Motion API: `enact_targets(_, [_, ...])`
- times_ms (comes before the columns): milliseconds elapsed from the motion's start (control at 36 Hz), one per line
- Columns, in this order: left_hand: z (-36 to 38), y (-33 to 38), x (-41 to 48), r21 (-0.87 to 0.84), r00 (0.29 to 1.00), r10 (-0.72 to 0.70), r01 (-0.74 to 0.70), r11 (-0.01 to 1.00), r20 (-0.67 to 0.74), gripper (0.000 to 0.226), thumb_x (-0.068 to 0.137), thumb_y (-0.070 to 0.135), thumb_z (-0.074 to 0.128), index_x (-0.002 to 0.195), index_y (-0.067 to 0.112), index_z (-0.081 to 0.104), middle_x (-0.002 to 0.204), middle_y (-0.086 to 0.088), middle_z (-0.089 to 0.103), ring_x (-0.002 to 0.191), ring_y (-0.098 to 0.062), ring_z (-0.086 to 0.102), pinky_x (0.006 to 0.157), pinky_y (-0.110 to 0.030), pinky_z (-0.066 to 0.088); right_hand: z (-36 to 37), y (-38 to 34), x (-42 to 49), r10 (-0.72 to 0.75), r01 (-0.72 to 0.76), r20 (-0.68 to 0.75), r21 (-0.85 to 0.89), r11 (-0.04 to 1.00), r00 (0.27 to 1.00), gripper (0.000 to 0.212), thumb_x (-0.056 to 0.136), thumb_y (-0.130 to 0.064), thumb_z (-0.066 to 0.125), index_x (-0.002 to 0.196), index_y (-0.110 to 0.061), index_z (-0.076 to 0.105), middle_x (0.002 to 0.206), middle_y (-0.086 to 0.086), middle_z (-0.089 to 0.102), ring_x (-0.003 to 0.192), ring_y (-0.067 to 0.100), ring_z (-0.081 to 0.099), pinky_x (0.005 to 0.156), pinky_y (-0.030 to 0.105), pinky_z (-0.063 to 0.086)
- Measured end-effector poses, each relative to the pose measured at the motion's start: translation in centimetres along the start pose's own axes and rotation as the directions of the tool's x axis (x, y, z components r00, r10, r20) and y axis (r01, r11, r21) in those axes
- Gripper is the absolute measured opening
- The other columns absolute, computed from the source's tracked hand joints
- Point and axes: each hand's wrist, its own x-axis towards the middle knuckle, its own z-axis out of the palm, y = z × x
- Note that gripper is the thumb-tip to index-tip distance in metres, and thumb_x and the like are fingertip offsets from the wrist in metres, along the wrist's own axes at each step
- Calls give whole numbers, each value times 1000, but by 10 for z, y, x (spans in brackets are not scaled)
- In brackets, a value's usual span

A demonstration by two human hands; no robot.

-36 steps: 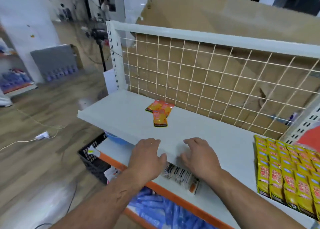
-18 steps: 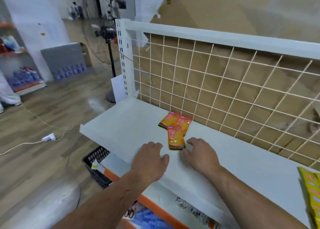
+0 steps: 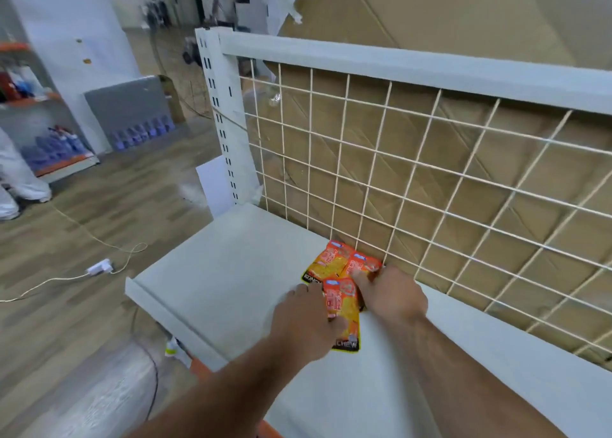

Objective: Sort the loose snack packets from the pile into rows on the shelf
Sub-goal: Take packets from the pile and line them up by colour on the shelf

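Shelf (image 3: 215,288): white and flat, with a raised lip along its left end.

Left hand (image 3: 303,321): palm down at the left edge of the near packet (image 3: 344,315). My thumb rests across its face and my fingers reach forward, fairly straight. The hand is blurred, so I cannot tell whether I pinch the packet or merely press it.

Pile: three orange packets, overlapping, far back on the shelf. The near packet lies on top. The far-left packet (image 3: 326,262) and far-right packet (image 3: 366,262) lie partly under it, up against the wire back (image 3: 397,172).

Right hand (image 3: 392,296): just right of the pile, forefinger stretched out onto the far-right packet, gripping nothing. Its other fingers are hidden.

Step in hand, by my judgement: parting the pile. I would pin the lower packets with the right forefinger while the left hand slides the top one flat and clear to the left. Then I would square each packet edge to edge along the wire.
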Motion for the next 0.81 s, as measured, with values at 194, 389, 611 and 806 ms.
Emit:
enact_targets(194, [-8,-7,8,-83,999,-34,36,996,29,47,83,47,59,118,17,50,120,-4,56,112,-22,56,93,-35,47,1,-3,9,46,-48,40,27,999,998,57,78,-67,57,108,-18,56,105,3,68,99,29,66,73,33,46])
enact_targets(389, [-14,-12,8,-184,998,-26,37,982,61,29,76,25,67,98,21,48,106,-1,62,100,-21,63,79,-29,50,-9,-2,3,111,-139,152,187,973,982,44,58,-49,73,86,-15,65,75,-5,68,71,17,66,59,26,46])
enact_targets(611, [-20,-31,-2,-267,992,-1,35,963,126,36,71,19,70,101,15,50,101,-1,62,92,-19,63,69,-26,47,-2,13,-18,225,-261,134,511,819,965,21,60,-14,83,76,-8,72,76,5,74,71,22,71,69,35,60])
enact_targets(806, [-28,-42,-15,-474,980,76,21,880,184,24,63,20,65,85,12,72,71,-1,67,62,-15,62,47,-17,40,-22,27,-71,190,-302,234,753,585,953,25,67,9,79,90,1,74,87,18,75,81,34,73,82,47,60])
